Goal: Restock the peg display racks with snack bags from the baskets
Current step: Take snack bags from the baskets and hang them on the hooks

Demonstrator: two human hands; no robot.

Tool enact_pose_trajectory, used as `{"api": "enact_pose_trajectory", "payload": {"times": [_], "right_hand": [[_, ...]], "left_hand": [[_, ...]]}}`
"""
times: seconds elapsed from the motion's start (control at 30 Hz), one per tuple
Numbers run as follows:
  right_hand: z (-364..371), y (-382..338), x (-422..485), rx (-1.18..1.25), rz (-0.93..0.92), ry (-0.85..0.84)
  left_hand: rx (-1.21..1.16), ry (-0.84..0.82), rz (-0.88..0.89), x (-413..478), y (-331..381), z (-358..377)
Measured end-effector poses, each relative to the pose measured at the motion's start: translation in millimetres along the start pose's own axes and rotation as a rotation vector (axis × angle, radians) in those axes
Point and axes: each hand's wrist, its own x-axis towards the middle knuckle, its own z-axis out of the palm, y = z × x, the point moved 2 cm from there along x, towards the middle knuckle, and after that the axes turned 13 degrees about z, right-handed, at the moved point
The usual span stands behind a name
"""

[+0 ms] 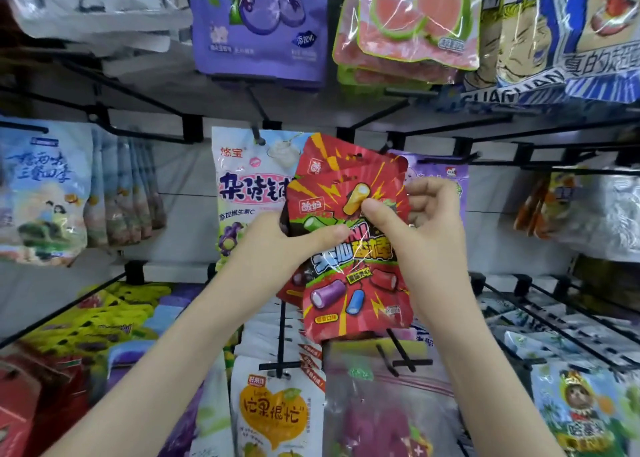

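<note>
Both hands, left hand [273, 245] and right hand [426, 235], grip fanned red snack bags [349, 283] before the peg rack [467, 134].

Black peg rack [192, 127] with purple bag [259, 24], pink bags [408, 24], white bag [249, 186] on pegs.

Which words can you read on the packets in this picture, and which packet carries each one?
"悠宝": white bag, top left corner.
"添加维生素C": same white bag, under its pink title, which is partly hidden.
"添加VC": purple blueberry bag.
"忙果很忙": mango bag.
"真的超": comic-face bag, cut off at the picture's edge.
Red bags: title partly covered, not surely readable.
Small print everywhere: too blurred to read.
</note>
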Motion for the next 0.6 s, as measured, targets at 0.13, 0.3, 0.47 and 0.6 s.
{"api": "enact_pose_trajectory", "payload": {"times": [0.13, 0.3, 0.47, 0.6], "right_hand": [[3, 0, -7, 0.081, -0.013, -0.038], [4, 0, -10, 0.166, 0.036, -0.149], [5, -3, -13, 0.219, 0.065, -0.246], [8, -5, -14, 0.268, 0.18, -0.434]], "left_hand": [[-0.048, -0.01, 0.023, -2, -1, 0], [0.013, 0.038, 0.025, -9, -3, -2], [-0.028, -0.017, 0.058, -13, -10, -9], [0.09, -0.023, 0.1, -18, -10, -18]]}}
